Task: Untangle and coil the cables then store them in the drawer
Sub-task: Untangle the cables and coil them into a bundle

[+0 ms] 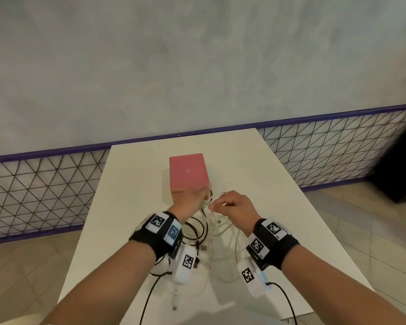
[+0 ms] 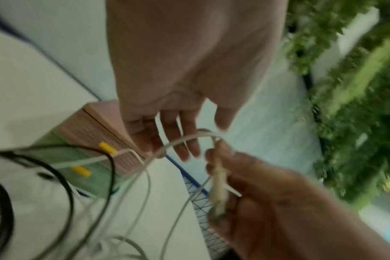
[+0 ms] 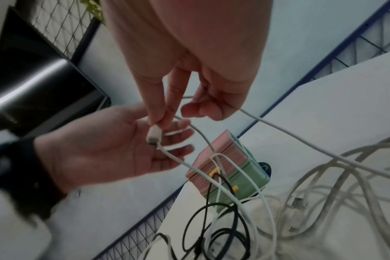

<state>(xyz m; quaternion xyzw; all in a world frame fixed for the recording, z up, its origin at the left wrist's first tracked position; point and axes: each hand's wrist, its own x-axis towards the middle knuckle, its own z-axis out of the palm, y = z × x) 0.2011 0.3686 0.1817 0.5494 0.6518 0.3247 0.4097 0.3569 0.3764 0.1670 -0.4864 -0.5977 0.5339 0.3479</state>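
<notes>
The right hand (image 3: 189,84) pinches the plug end of a white cable (image 3: 154,135) between thumb and forefinger, its other fingers loosely curled, while the left hand (image 3: 114,144) lies open just beside it, palm up, straight fingers spread under the plug with the cord running across them. Both hands are raised together above the table (image 1: 279,184), just near of the small pink and green drawer box (image 1: 189,172). The tangled white cables and black cables (image 1: 197,233) lie heaped on the table beneath and nearer than the hands.
</notes>
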